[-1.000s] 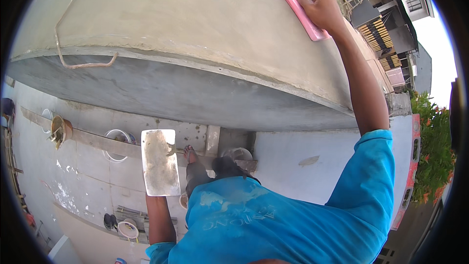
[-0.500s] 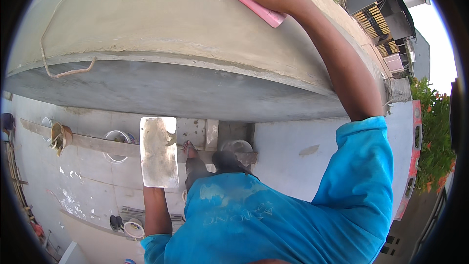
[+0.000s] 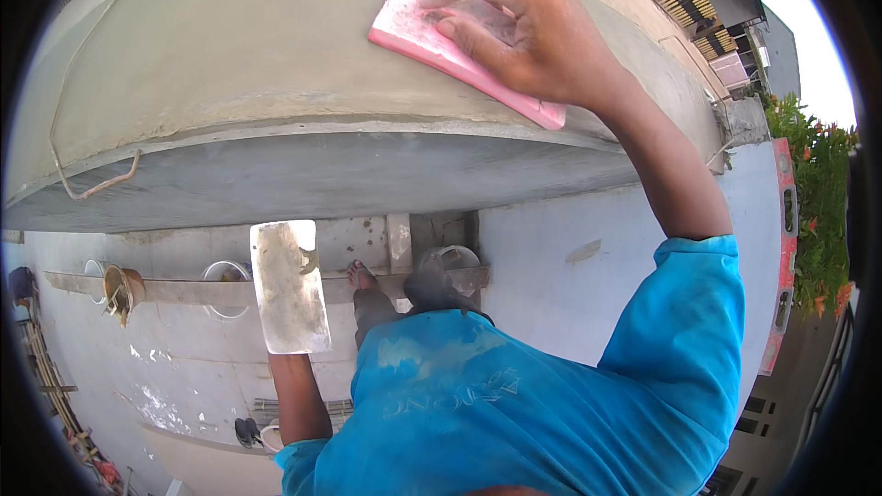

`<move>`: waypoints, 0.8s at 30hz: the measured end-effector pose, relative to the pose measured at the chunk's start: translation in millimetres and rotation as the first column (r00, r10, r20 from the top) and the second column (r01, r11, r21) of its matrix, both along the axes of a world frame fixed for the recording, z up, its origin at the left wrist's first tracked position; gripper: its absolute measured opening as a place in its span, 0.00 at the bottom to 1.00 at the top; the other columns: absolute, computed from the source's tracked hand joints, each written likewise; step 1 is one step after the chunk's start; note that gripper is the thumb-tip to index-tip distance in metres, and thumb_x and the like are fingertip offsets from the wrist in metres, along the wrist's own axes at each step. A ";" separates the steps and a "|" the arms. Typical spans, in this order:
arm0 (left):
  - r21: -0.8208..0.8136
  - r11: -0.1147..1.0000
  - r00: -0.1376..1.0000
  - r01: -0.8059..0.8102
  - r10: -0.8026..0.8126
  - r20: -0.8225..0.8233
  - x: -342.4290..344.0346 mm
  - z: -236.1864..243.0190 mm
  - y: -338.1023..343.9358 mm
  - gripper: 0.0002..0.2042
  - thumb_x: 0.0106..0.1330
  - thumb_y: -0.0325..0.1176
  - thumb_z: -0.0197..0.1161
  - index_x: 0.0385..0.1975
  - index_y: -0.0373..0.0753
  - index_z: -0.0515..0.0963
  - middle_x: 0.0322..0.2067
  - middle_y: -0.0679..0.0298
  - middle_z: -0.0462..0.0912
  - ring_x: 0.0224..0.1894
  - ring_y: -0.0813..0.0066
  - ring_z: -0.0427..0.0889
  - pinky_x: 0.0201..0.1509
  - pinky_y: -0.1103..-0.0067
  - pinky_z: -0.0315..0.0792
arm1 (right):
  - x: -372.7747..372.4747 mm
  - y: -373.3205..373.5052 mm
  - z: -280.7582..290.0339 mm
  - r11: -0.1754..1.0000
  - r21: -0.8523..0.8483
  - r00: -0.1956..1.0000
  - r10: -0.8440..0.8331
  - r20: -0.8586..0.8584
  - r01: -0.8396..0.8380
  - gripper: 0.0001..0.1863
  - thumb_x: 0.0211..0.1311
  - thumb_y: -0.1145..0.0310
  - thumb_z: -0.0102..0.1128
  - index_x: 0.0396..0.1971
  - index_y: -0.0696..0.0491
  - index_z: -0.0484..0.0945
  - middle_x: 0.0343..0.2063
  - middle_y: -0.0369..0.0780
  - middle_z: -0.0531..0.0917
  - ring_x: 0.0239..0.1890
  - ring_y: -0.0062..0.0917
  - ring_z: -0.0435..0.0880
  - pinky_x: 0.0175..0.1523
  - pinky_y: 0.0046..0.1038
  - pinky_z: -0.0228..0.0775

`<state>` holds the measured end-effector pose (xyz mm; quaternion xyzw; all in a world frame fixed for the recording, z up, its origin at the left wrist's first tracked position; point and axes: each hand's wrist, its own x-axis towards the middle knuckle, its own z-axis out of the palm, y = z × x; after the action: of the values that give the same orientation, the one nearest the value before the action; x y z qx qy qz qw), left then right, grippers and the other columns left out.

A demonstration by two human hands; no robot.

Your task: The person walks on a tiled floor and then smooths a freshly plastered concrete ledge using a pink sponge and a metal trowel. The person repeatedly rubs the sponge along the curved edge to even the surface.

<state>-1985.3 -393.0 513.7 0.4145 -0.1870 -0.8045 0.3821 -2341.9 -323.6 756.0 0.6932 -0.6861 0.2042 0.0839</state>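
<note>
My right hand (image 3: 519,32) is closed on a pink-and-white plastering float (image 3: 469,69). The float lies at a slant against the smooth grey-beige plastered surface (image 3: 248,37), just short of its near edge. Lower down and to the left is a white rectangular plaster hawk (image 3: 289,287), its face smeared with grey-brown mortar. My left forearm (image 3: 301,400) reaches up to the hawk's lower end; the hawk hides the hand and fingers holding it from behind.
Below the plastered edge, a plank (image 3: 184,291) runs across, with a foot near it. An orange-brown bucket (image 3: 124,289) and several pale buckets stand along it. A bent metal rod (image 3: 101,188) crosses the plaster at left. A red slotted strip (image 3: 784,248) and a leafy bush (image 3: 813,211) are at right.
My right hand and the float have come down toward the plaster's near edge, showing more of the float's back. The hawk has shifted slightly left in view.
</note>
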 end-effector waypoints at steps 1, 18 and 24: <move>-0.003 1.000 1.000 -0.003 0.003 0.008 1.0 1.3 1.4 0.20 0.79 0.36 0.55 0.67 0.38 0.69 0.55 0.59 0.80 0.50 0.69 0.85 0.48 0.76 0.84 | 4.9 27.8 5.4 0.994 0.034 0.994 0.098 0.053 -0.100 0.12 0.67 0.66 0.65 0.45 0.55 0.87 0.36 0.43 0.86 0.39 0.30 0.84 0.46 0.30 0.75; -0.032 0.974 0.973 0.224 -0.222 0.062 0.2 -22.4 -6.3 0.30 0.77 0.49 0.54 0.74 0.43 0.61 0.69 0.61 0.70 0.70 0.65 0.70 0.74 0.69 0.64 | -110.1 162.6 1.9 0.839 -0.077 0.827 -0.544 -0.142 0.539 0.14 0.64 0.63 0.58 0.46 0.46 0.86 0.34 0.44 0.88 0.40 0.37 0.88 0.44 0.38 0.77; -0.031 0.958 0.957 0.285 -0.282 0.073 2.3 -26.8 -3.8 0.30 0.77 0.49 0.54 0.74 0.43 0.62 0.68 0.60 0.70 0.70 0.65 0.70 0.73 0.68 0.65 | -117.6 34.5 17.3 0.865 -0.043 0.863 -0.501 -0.059 0.500 0.13 0.61 0.68 0.58 0.42 0.48 0.88 0.40 0.50 0.87 0.47 0.44 0.86 0.52 0.40 0.78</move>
<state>-1983.0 -396.8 486.9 0.4026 -0.2736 -0.8324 0.2648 -2459.5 -289.1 773.3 0.4969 -0.8364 0.1606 0.1665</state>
